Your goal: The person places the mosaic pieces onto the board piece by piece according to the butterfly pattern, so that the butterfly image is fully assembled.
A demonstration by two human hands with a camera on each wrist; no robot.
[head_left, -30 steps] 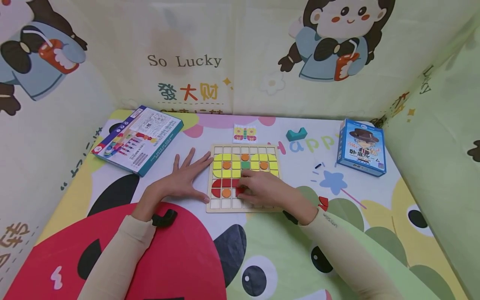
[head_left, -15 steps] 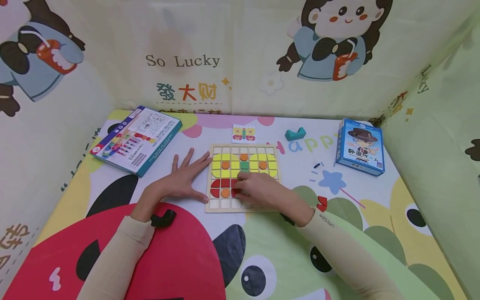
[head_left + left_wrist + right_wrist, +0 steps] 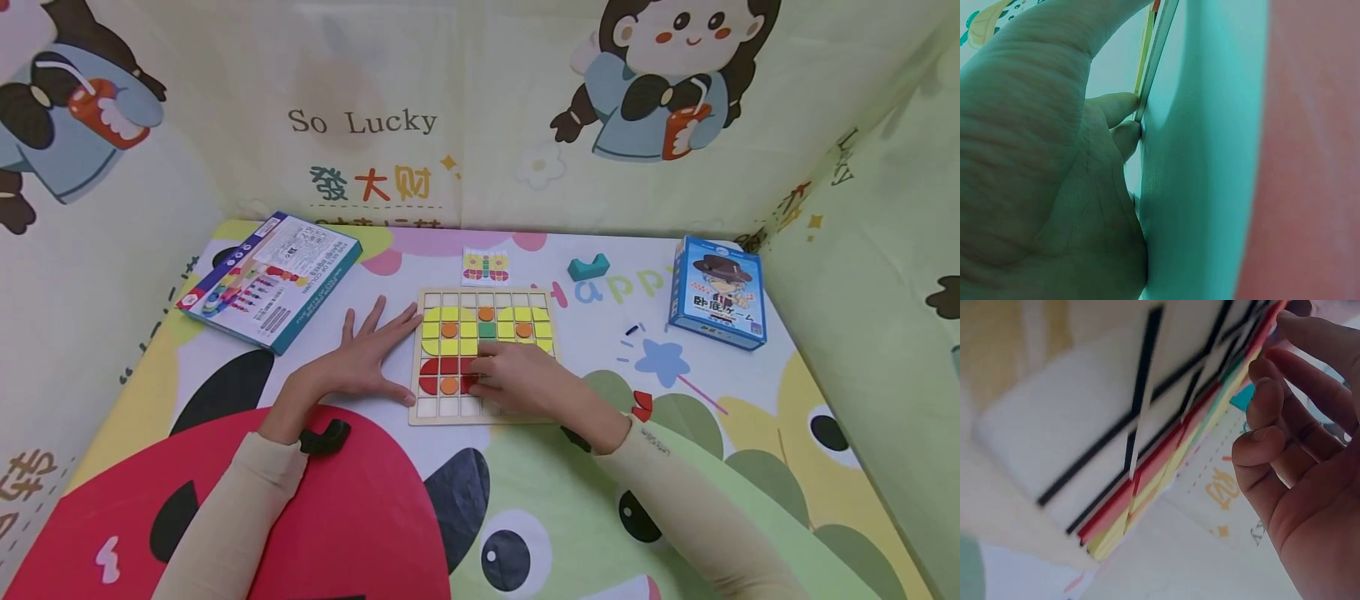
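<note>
My left hand lies spread on the table, its fingertips and thumb right at the left edge of the wooden grid board. In the left wrist view, the left fingers touch the board's edge. My right hand is over the board's middle, thumb and index finger pinching a small red tile, mostly covered by the fingers. Red tiles and an orange round tile lie left of those fingertips. Yellow tiles, orange rounds and a green tile fill the rows above.
A butterfly pattern card lies behind the board, with a teal curved block to its right. Loose red pieces lie near the right forearm. A flat game box is at left, a blue box at right.
The head view drifts slightly, moving everything a little to the left. Both hands keep nearly the same places on the board, the right fingers staying at the red tiles.
</note>
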